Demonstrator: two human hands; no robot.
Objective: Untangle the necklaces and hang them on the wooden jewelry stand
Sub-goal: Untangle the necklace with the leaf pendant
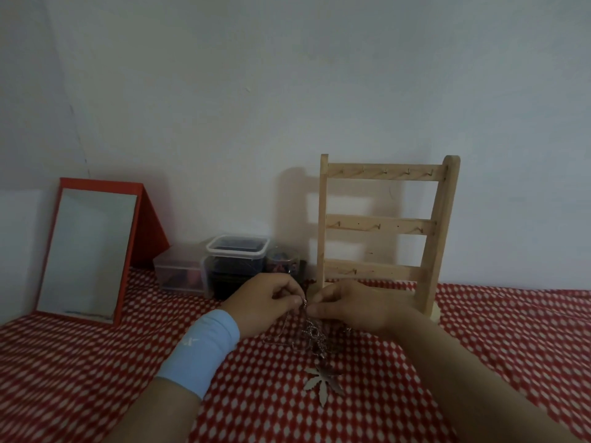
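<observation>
pinching the tangled silver chain necklaces (315, 335) with left hand (265, 303) and right hand (358, 306); likely risking a tighter knot by tugging apart, or snagging on the silver leaf-shaped pendant (321, 383)

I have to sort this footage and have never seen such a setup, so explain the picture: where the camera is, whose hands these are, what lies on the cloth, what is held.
There is no machine here. A person works with bare hands, and the single picture comes from a camera worn on their head, looking forward and down. The left hand, with a blue wristband, and the right hand both pinch a tangle of necklaces. Its leaf pendant lies on the red-and-white cloth. Behind stands the wooden jewelry stand, with nothing hanging on it yet. To the left are clear plastic boxes and a red-framed mirror.
</observation>
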